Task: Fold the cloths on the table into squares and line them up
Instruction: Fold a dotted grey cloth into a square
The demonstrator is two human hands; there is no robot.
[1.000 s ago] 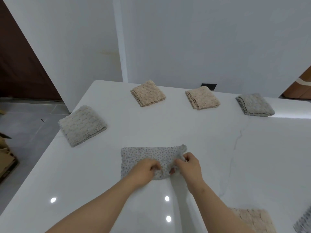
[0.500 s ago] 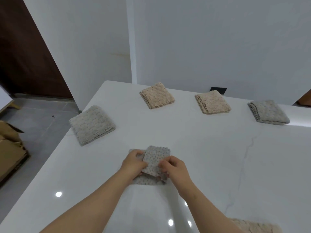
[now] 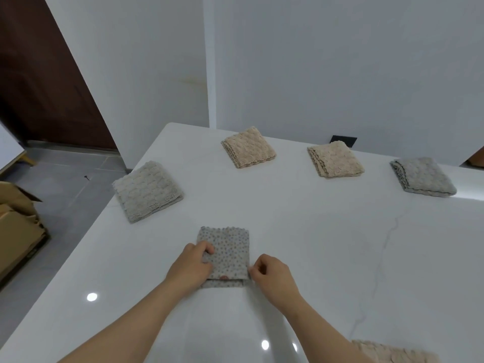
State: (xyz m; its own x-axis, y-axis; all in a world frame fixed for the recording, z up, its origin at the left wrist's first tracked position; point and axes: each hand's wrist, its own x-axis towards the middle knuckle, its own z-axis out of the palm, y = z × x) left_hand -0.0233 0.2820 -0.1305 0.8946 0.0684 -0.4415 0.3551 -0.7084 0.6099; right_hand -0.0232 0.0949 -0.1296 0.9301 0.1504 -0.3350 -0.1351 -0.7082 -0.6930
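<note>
Fingers (image 3: pixel 207 248) of your left hand (image 3: pixel 192 267) pinch the dotted cloth (image 3: pixel 227 251); right hand (image 3: pixel 272 277) curled at its right edge, grip unclear. Fold looks nearly square. Next: carry it beyond, beside the light-grey cloth (image 3: pixel 148 191).

Both my forearms reach in bare from the bottom edge, angled toward each other. My left hand (image 3: pixel 192 268) is curled, fingers (image 3: pixel 207 248) bent on top and the thumb tucked under a fold. My right hand (image 3: pixel 272 277) is loosely curled too, fingertips pinched just beside the left.
</note>
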